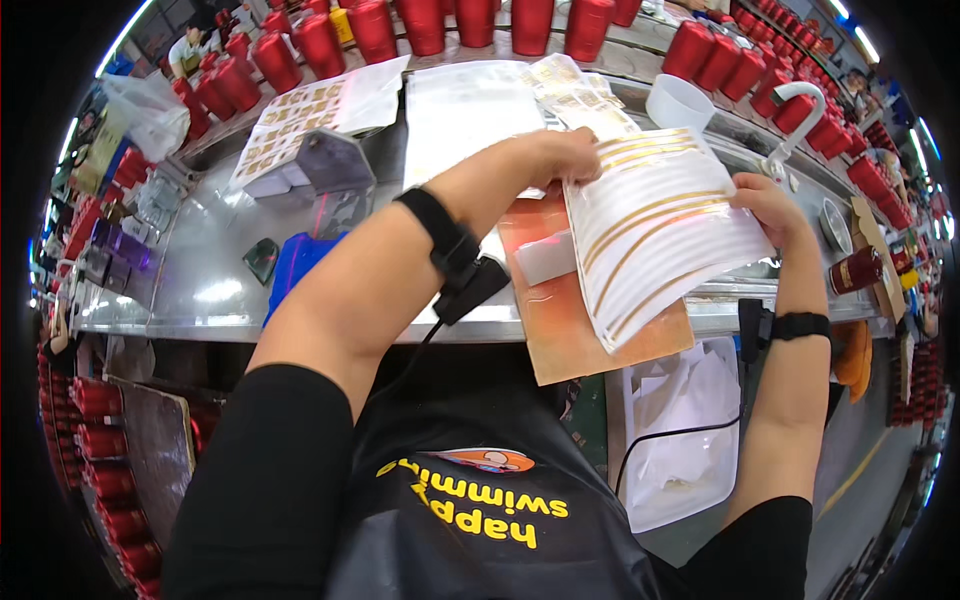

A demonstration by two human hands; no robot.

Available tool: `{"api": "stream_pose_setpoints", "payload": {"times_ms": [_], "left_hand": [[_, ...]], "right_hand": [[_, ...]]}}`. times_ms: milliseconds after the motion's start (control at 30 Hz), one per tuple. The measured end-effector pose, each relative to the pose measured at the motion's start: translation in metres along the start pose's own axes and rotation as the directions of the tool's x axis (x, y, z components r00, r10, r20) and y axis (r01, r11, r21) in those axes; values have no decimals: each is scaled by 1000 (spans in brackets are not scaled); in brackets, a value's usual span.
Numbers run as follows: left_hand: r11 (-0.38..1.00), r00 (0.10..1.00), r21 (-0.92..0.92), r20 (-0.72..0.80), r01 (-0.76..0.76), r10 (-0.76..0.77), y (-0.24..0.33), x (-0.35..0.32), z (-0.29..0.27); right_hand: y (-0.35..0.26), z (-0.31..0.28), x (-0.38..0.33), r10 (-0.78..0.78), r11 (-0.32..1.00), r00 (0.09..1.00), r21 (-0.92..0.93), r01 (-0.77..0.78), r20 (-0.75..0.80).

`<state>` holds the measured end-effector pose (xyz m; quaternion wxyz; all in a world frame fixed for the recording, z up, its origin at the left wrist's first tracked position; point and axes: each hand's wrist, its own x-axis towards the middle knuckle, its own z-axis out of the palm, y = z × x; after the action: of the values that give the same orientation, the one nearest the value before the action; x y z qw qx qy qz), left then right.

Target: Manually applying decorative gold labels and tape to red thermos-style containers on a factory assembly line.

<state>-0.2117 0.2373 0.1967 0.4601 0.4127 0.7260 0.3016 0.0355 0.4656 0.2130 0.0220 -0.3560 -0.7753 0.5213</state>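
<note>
Both hands are clamped on a white sheet (660, 235) printed with curved gold stripes, held tilted above the metal counter (200, 290). The left hand (560, 155) pinches its upper left edge and the right hand (765, 205) grips its right edge. Under the sheet an orange board (570, 340) lies on the counter, overhanging its near edge. Red cans (420, 25) line the far side.

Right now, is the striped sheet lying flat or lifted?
Lifted: both hands, left and right, hold the sheet curved above the orange board.
</note>
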Motion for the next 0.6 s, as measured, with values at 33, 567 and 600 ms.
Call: {"api": "stream_pose_setpoints", "payload": {"times_ms": [33,567,600], "left_hand": [[994,1000,112,-4,5,-5,4,1,-9],[731,730,657,-406,-184,550,-88,-186,-116],[756,701,622,-446,-204,556,-98,-200,-120]], "right_hand": [[-3,7,-3,33,999,999,36,-34,17],[-103,211,11,-657,296,726,-816,497,204],[-121,252,15,-625,285,723,-777,561,292]]}}
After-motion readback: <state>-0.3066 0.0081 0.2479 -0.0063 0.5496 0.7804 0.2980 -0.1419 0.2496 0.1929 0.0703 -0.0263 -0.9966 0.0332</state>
